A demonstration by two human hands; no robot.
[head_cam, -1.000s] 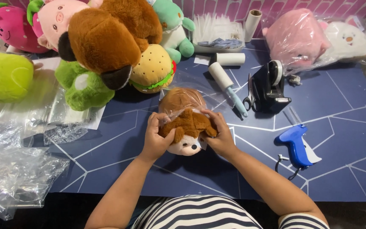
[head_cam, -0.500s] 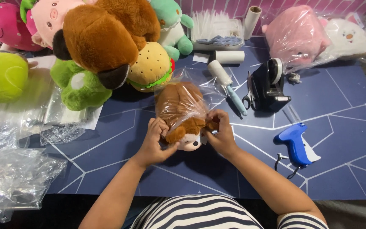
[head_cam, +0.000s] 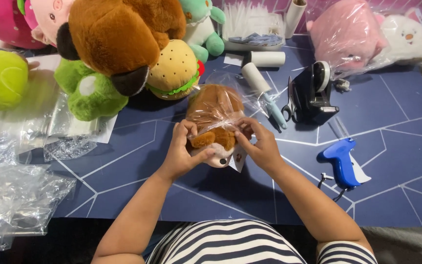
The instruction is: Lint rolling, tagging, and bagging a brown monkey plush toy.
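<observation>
A small brown plush toy [head_cam: 215, 122] lies on the dark blue table [head_cam: 396, 190], half inside a clear plastic bag [head_cam: 221, 100] that covers its far end. My left hand [head_cam: 182, 152] grips the toy and the bag's edge on the left side. My right hand [head_cam: 259, 145] pinches the bag's edge on the right side. The toy's pale face and a small paper tag [head_cam: 238, 159] stick out toward me, between my hands.
Large plush toys crowd the far left: a brown dog [head_cam: 118, 39], a green frog [head_cam: 86, 90], a burger [head_cam: 174, 71]. Clear bags [head_cam: 10, 195] pile at the left. A tape dispenser [head_cam: 313, 93], scissors [head_cam: 288, 105], lint roller [head_cam: 262, 88] and blue tagging gun [head_cam: 340, 164] lie right.
The bag has been drawn further down over the brown toy, toward me. Both hands have shifted with the bag's edge and stay on the toy.
</observation>
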